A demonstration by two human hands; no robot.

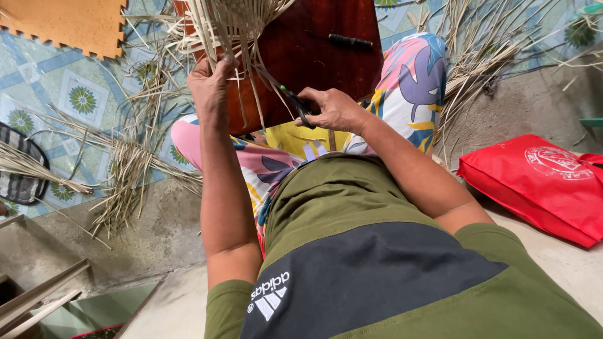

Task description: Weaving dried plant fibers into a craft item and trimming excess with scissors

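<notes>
My left hand (210, 88) fingers curl around woven strips (229, 28); right hand (333, 110) fingers clamp scissors (298, 107). Trimming partway, I'd judge: loose ends remain.

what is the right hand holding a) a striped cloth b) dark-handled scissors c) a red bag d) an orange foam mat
b, the right hand has its grip closed on dark-handled scissors, blades pointing at the dried weaving strips that the left hand holds up.
</notes>
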